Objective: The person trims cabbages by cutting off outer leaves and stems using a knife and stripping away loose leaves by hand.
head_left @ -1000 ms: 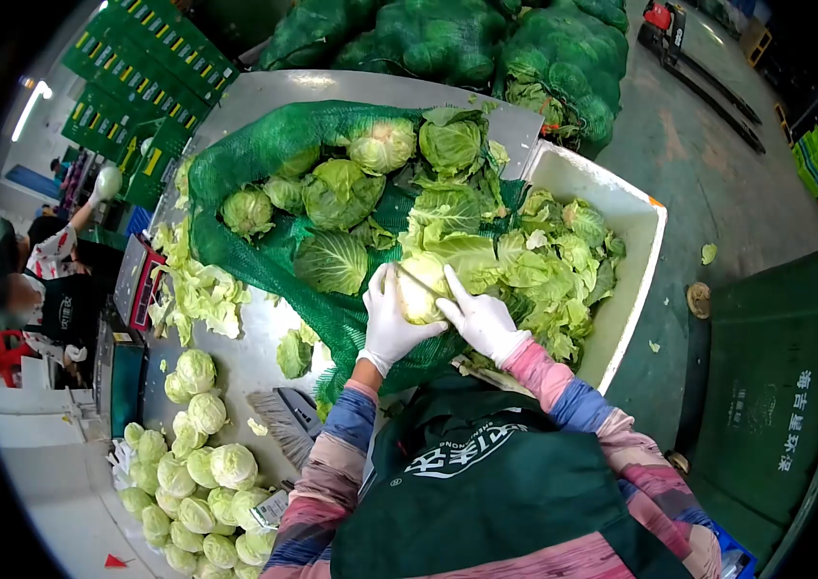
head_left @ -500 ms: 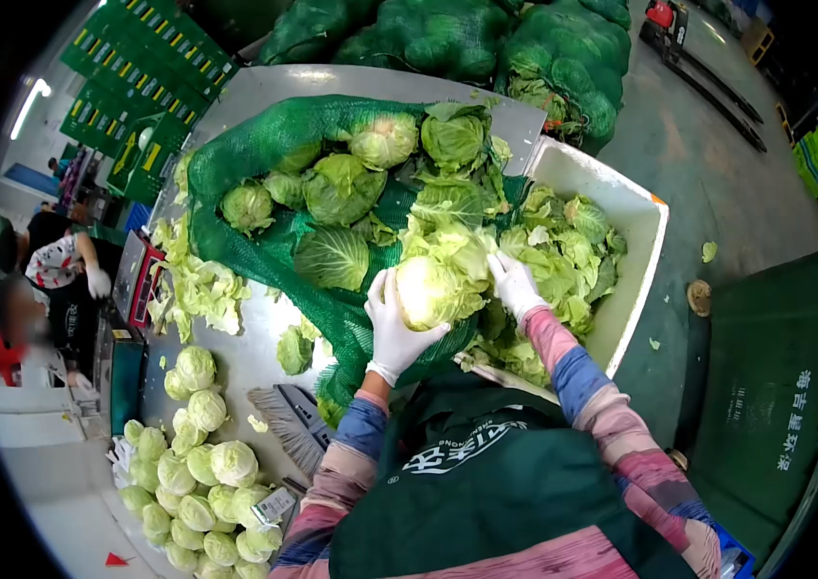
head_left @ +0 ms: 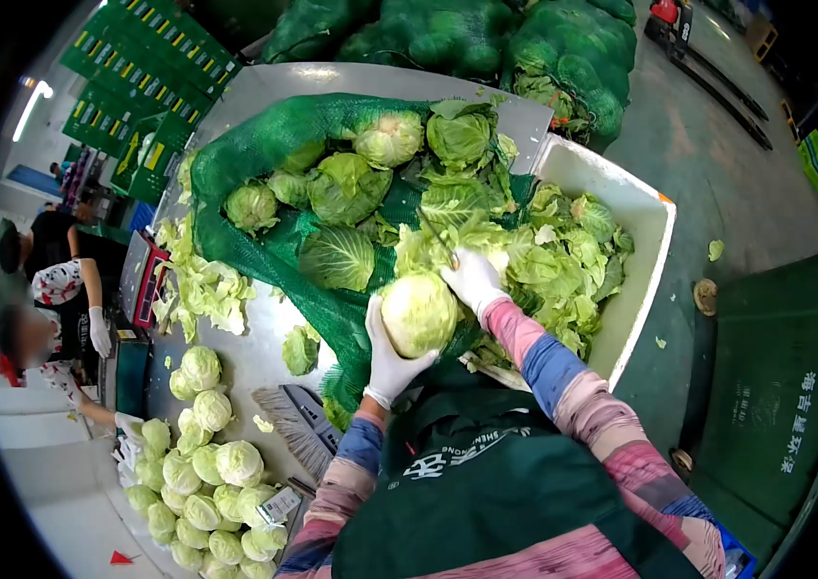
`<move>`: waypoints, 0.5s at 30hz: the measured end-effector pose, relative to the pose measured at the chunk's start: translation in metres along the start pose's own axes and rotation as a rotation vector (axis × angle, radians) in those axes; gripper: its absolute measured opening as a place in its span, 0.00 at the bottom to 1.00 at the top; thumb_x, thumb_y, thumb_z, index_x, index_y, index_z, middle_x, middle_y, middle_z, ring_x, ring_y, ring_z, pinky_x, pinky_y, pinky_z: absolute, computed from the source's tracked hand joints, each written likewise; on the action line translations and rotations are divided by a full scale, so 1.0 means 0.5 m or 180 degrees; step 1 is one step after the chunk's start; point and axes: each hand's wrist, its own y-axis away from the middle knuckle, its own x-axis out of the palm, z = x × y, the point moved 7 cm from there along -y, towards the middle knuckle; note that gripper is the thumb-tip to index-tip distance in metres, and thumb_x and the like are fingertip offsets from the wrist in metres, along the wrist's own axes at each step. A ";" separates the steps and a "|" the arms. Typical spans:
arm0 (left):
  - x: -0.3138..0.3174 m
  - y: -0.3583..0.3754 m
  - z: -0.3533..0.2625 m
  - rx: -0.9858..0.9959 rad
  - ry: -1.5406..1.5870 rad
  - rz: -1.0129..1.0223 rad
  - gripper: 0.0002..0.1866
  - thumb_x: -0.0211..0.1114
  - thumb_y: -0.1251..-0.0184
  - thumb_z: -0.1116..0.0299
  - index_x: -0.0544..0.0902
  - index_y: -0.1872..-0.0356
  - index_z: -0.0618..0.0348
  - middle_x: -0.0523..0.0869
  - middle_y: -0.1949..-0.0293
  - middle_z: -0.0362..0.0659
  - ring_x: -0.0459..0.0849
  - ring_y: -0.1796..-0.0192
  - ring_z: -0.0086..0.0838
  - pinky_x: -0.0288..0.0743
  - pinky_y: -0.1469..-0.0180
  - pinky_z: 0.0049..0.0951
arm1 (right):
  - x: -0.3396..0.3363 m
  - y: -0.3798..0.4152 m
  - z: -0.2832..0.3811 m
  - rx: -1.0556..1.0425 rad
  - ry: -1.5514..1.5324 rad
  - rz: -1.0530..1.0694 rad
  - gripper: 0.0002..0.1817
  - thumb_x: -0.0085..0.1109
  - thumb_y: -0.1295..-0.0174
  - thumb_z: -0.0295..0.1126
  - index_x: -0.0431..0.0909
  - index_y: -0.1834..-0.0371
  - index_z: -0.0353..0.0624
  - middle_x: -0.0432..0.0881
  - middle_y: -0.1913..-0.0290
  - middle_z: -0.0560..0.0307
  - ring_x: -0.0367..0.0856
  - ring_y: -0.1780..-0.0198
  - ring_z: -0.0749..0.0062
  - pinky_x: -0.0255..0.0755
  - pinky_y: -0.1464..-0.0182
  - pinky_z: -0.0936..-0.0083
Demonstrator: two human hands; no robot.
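My gloved left hand [head_left: 392, 352] is closed around the side of a pale, trimmed cabbage [head_left: 418, 314], held above the green mesh sack [head_left: 278, 253]. Just beyond the cabbage, my gloved right hand [head_left: 474, 280] grips a thin knife [head_left: 440, 239], its blade angled up and left; the handle is hidden in the fist. Untrimmed cabbages [head_left: 348, 188] lie in and on the opened sack. Loose outer leaves [head_left: 563, 275] fill much of the white bin [head_left: 648, 236] to my right.
Peeled cabbages [head_left: 204, 471] are heaped at lower left, near a brush [head_left: 293, 425]. Leaf scraps [head_left: 211, 289] lie on the metal table [head_left: 254, 333] beside a red scale [head_left: 145, 280]. A co-worker [head_left: 66, 289] stands at left. Full mesh sacks [head_left: 563, 68] stand behind.
The leaves that hung around the cabbage have come away from it. My right hand has moved left, close to the cabbage top. The co-worker's hand now reaches toward the peeled cabbages.
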 end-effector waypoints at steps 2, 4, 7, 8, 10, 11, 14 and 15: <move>-0.005 0.024 0.014 -0.0205 0.0442 -0.0057 0.64 0.82 0.64 0.61 0.47 0.26 0.65 0.54 0.29 0.57 0.56 0.27 0.47 0.49 0.24 0.39 | 0.034 0.009 -0.044 -0.0376 0.0461 0.0024 0.22 0.66 0.45 0.49 0.78 0.62 0.40 0.85 0.63 0.44 0.83 0.60 0.46 0.75 0.56 0.57; -0.002 0.028 0.034 -0.0399 0.0656 -0.0112 0.64 0.82 0.61 0.60 0.46 0.26 0.64 0.56 0.30 0.56 0.57 0.27 0.44 0.51 0.25 0.38 | 0.029 -0.011 -0.064 -0.0158 0.0186 0.0069 0.23 0.66 0.44 0.50 0.78 0.60 0.40 0.85 0.63 0.43 0.83 0.59 0.46 0.75 0.55 0.58; -0.003 0.015 0.076 -0.1380 0.0885 -0.0726 0.61 0.82 0.56 0.59 0.48 0.25 0.63 0.59 0.34 0.55 0.63 0.31 0.41 0.59 0.28 0.38 | 0.014 0.007 -0.089 0.0057 -0.0791 -0.0148 0.33 0.63 0.41 0.53 0.74 0.42 0.39 0.85 0.62 0.41 0.84 0.56 0.50 0.75 0.54 0.62; -0.008 0.003 0.058 -0.1370 0.0895 -0.0715 0.61 0.82 0.56 0.59 0.48 0.25 0.63 0.59 0.34 0.55 0.63 0.31 0.41 0.59 0.28 0.38 | -0.021 0.033 -0.059 -0.0145 -0.0924 -0.0409 0.36 0.62 0.40 0.55 0.72 0.37 0.39 0.85 0.61 0.40 0.84 0.56 0.51 0.75 0.53 0.63; 0.001 -0.025 0.000 -0.1553 0.1306 0.0063 0.62 0.83 0.56 0.57 0.48 0.24 0.58 0.62 0.38 0.53 0.66 0.34 0.41 0.66 0.33 0.38 | -0.041 0.090 0.006 0.0254 -0.1674 0.0522 0.37 0.53 0.34 0.57 0.68 0.32 0.40 0.85 0.67 0.46 0.83 0.67 0.58 0.75 0.60 0.67; -0.001 -0.041 -0.023 -0.1452 0.0762 0.0552 0.61 0.83 0.59 0.57 0.51 0.24 0.51 0.67 0.45 0.52 0.69 0.37 0.45 0.70 0.36 0.38 | -0.056 0.087 0.007 -0.0098 -0.0913 0.0137 0.35 0.52 0.33 0.55 0.68 0.32 0.40 0.84 0.68 0.46 0.82 0.70 0.62 0.75 0.63 0.68; -0.020 -0.118 -0.116 -0.0231 -0.1614 0.0413 0.59 0.83 0.62 0.58 0.57 0.25 0.48 0.68 0.43 0.56 0.70 0.39 0.51 0.68 0.34 0.41 | -0.073 0.086 -0.024 0.0440 -0.1698 0.0235 0.30 0.50 0.30 0.51 0.71 0.35 0.39 0.85 0.65 0.42 0.83 0.72 0.62 0.75 0.65 0.67; -0.024 -0.146 -0.161 0.0405 -0.1837 0.0258 0.56 0.83 0.64 0.58 0.62 0.27 0.47 0.68 0.38 0.56 0.69 0.38 0.54 0.65 0.32 0.43 | -0.077 0.081 -0.031 0.0427 -0.1709 0.0113 0.26 0.48 0.29 0.49 0.74 0.39 0.38 0.84 0.58 0.38 0.84 0.62 0.49 0.75 0.56 0.62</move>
